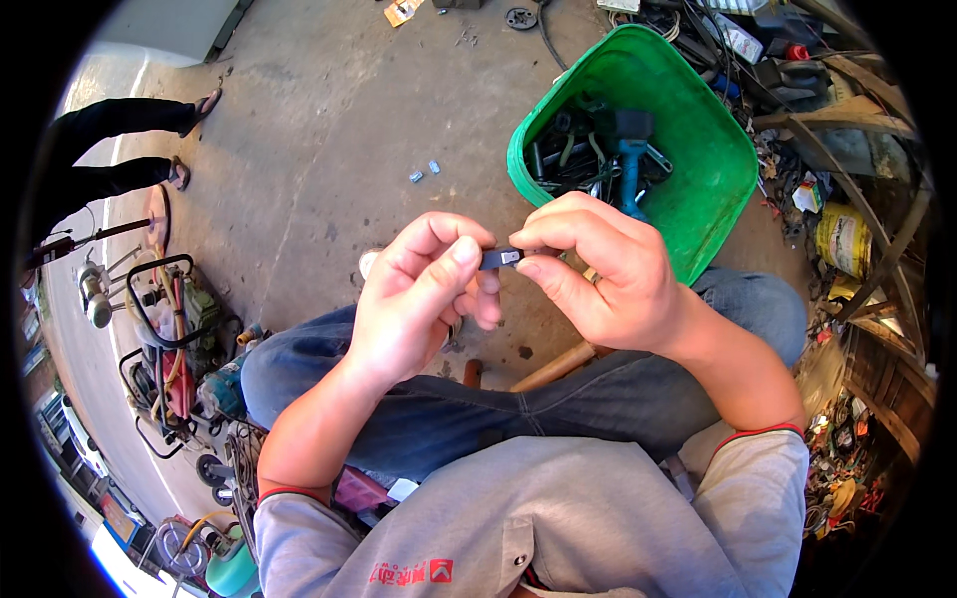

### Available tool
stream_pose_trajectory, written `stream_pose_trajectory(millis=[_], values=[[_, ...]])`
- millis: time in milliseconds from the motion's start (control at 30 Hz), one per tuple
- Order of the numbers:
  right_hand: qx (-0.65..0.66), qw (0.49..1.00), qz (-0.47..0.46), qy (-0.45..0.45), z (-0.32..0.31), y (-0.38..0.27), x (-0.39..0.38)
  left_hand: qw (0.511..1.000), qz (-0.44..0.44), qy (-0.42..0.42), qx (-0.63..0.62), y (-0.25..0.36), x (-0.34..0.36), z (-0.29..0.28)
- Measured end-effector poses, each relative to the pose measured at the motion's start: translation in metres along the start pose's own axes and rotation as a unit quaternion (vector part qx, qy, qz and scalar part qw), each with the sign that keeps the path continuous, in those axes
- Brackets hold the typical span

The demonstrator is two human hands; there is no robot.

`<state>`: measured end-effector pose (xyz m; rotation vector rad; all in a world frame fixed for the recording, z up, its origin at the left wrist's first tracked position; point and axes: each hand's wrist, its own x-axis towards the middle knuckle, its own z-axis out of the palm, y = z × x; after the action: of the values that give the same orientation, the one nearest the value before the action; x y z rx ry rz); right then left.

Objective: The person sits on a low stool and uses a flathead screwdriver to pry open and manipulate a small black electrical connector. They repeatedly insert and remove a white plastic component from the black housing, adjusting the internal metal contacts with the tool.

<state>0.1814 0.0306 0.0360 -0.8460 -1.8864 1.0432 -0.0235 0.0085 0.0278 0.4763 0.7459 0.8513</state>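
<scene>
Between my two hands, above my lap, is a small dark flat piece [501,259] with a pale metal patch near its right end; its exact kind is too small to make out. My left hand [424,284] pinches its left end between thumb and forefinger, the other fingers curled below. From the other side, my right hand [608,264] grips the right end with thumb and fingertips. Part of the piece is hidden under the fingers of both hands.
A green bin [713,179] holding a teal power tool [630,169] and dark hand tools stands beyond my right hand. Machinery with a black tube frame [164,309] is at left, near a person's legs [120,149]. Scrap and a yellow bucket [842,239] line the right.
</scene>
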Motion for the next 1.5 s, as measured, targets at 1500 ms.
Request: stream_pose_trajectory(millis=[1500], values=[[0.396, 0.84, 0.352, -0.118, 0.004, -0.019, -0.037, 0.977, 0.05, -0.156, 0.136, -0.009, -0.018, -0.008]])
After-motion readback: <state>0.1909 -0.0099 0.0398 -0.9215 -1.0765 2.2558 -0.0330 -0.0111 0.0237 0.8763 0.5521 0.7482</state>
